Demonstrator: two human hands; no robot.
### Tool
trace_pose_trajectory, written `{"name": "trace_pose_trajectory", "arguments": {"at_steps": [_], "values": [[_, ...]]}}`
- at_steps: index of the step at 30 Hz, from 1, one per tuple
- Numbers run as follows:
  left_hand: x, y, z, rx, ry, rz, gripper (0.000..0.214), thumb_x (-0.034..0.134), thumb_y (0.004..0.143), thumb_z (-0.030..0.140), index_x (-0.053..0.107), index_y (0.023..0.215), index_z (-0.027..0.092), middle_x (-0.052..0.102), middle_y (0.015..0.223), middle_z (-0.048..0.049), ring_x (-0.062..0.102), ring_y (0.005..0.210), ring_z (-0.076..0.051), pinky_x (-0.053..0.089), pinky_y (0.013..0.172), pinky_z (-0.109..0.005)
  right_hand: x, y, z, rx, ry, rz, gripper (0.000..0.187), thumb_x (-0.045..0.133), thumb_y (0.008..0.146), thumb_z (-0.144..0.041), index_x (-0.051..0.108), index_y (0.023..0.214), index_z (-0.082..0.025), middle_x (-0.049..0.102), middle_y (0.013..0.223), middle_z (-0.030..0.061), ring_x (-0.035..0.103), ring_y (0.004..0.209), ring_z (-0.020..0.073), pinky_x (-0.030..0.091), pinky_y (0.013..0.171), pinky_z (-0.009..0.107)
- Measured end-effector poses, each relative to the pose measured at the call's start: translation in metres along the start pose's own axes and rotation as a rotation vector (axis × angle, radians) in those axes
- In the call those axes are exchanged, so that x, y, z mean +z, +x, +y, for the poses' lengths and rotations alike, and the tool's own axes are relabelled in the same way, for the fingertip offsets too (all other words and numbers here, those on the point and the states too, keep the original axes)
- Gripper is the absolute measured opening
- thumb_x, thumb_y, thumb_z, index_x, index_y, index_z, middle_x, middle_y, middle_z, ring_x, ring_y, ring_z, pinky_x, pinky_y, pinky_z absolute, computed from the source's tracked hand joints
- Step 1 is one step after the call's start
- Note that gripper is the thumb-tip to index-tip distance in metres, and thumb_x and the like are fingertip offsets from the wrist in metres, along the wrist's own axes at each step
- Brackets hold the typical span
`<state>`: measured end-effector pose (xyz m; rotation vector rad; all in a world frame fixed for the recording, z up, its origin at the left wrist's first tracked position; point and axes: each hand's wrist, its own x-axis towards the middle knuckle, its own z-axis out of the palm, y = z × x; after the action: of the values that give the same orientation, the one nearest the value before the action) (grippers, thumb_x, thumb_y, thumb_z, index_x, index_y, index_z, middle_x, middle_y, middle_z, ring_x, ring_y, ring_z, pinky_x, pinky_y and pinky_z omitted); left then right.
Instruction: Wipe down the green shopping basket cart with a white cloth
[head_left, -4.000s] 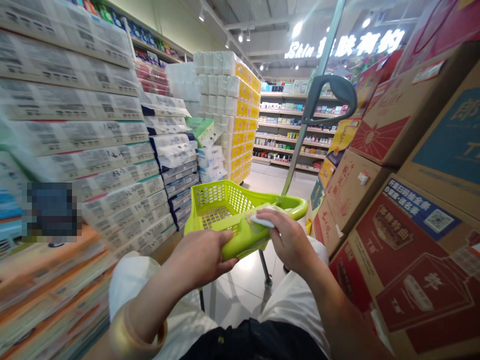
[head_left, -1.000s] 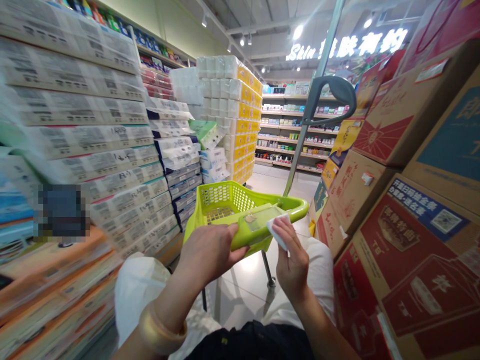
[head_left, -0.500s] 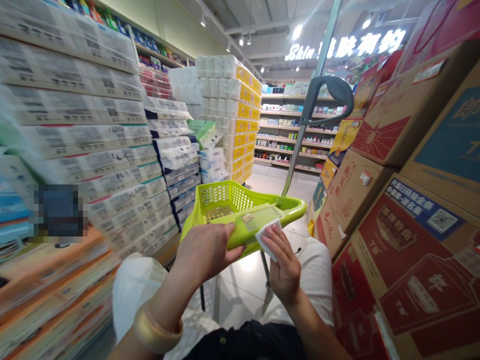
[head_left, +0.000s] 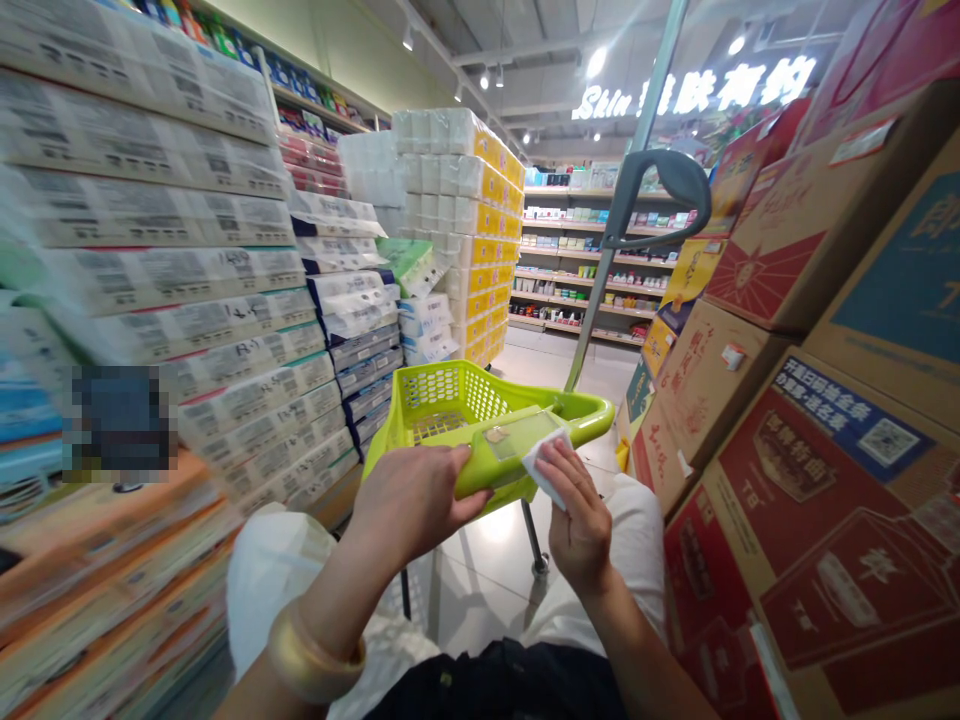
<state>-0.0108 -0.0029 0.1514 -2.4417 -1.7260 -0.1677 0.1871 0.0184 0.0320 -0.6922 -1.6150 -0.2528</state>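
Note:
My left hand (head_left: 409, 495) grips the near edge of a lime-green plastic shopping basket (head_left: 450, 400), which is mounted on a trolley. A broad flat section of that edge (head_left: 499, 460) carries a clear, smudged-looking panel. My right hand (head_left: 577, 510) pinches a white wet wipe or tissue (head_left: 544, 470), pressing it against the right end of that section. The basket's mesh interior holds nothing that I can see. A gold bangle (head_left: 315, 655) circles my left wrist.
A metal trolley pole rises to a grey curved handle (head_left: 660, 190). Stacked packs of toilet paper (head_left: 172, 250) crowd the left, and printed cardboard cartons (head_left: 817, 500) crowd the right. Store shelves (head_left: 585, 260) stand ahead beyond a tiled floor (head_left: 480, 560).
My right hand has slid the white wipe along the basket's edge, turning it since the earliest frame. My left hand has shifted slightly along the edge and lifts that section toward me.

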Motion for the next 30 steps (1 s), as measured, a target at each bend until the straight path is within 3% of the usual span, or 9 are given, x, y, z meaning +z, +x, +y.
{"name": "trace_pose_trajectory", "arguments": {"at_steps": [4,10,15,22,28,30], "values": [[0.001,0.001,0.000,0.013,0.007,0.004,0.034,0.051,0.083,0.053,0.064,0.088,0.022,0.072,0.079,-0.0082,0.069,0.075,-0.028,0.046,0.063,-0.033,-0.002,0.008,0.002,0.077,-0.043,0.056,0.042,0.042,0.095,-0.006,0.059,0.130,-0.022,0.063,0.129,0.0110,0.053,0.128,0.0263,0.046,0.106,0.054],[0.002,0.000,0.000,0.019,0.023,0.004,0.035,0.050,0.084,0.053,0.064,0.089,0.022,0.072,0.078,-0.0085,0.069,0.075,-0.028,0.046,0.063,-0.033,0.004,0.016,-0.014,-0.060,-0.003,-0.143,0.043,0.042,0.094,-0.007,0.057,0.131,-0.024,0.066,0.125,0.0091,0.055,0.126,0.0243,0.047,0.106,0.050],[0.002,0.001,-0.003,0.026,0.024,0.011,0.035,0.050,0.084,0.054,0.064,0.087,0.022,0.072,0.076,-0.0079,0.069,0.074,-0.026,0.044,0.063,-0.031,-0.002,0.024,-0.001,0.040,-0.068,-0.025,0.041,0.041,0.093,-0.006,0.061,0.125,-0.022,0.068,0.121,0.0102,0.057,0.124,0.0251,0.044,0.107,0.052],[0.003,0.002,-0.004,0.023,0.017,0.006,0.036,0.051,0.083,0.055,0.064,0.087,0.022,0.072,0.078,-0.0077,0.069,0.074,-0.025,0.044,0.063,-0.030,0.005,0.030,-0.020,-0.042,-0.037,-0.196,0.044,0.042,0.090,-0.006,0.060,0.126,-0.023,0.067,0.124,0.0071,0.055,0.126,0.0223,0.042,0.109,0.047],[0.002,0.004,-0.010,0.044,0.018,-0.003,0.037,0.051,0.082,0.057,0.064,0.080,0.022,0.071,0.074,-0.0076,0.068,0.071,-0.026,0.042,0.059,-0.030,-0.002,0.035,-0.005,0.086,-0.115,-0.074,0.044,0.039,0.090,-0.004,0.062,0.123,-0.021,0.067,0.120,0.0098,0.057,0.123,0.0240,0.040,0.110,0.052],[0.001,0.004,-0.012,0.051,0.008,-0.001,0.036,0.052,0.081,0.057,0.063,0.080,0.022,0.071,0.072,-0.0075,0.068,0.071,-0.026,0.042,0.059,-0.031,0.000,0.035,-0.010,0.078,-0.114,-0.104,0.044,0.040,0.090,-0.005,0.062,0.123,-0.021,0.067,0.121,0.0095,0.056,0.124,0.0241,0.039,0.110,0.052]]}}
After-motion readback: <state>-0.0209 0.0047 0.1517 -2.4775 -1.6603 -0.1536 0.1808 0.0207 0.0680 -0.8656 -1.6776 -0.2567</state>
